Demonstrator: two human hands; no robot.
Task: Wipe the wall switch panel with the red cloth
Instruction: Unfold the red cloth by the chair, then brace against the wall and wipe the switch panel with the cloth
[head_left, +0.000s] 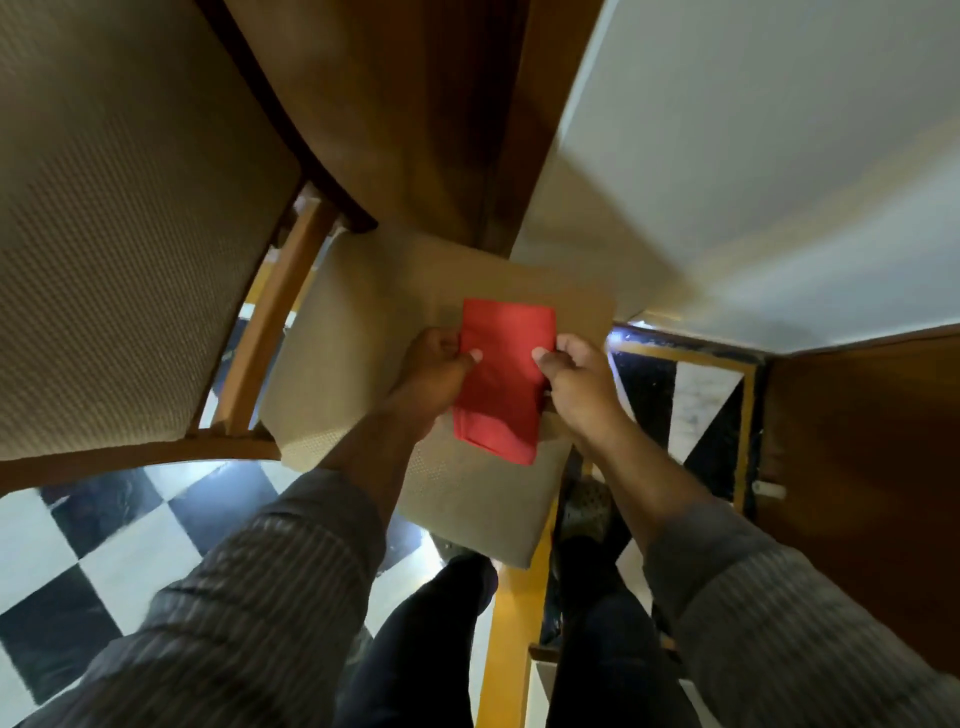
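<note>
A folded red cloth (506, 374) is held over the beige seat cushion of a chair (358, 332). My left hand (431, 371) pinches its left edge between thumb and fingers. On the other side, my right hand (576, 387) grips its right edge. The cloth's lower end hangs down between my wrists. No wall switch panel is in view.
The chair's tall padded backrest (119, 223) and wooden frame (275, 317) fill the left. A white wall (753, 171) rises at the right beside dark wood panels (857, 467). Black-and-white checkered floor (130, 545) with a yellow strip (511, 639) lies below; my legs stand there.
</note>
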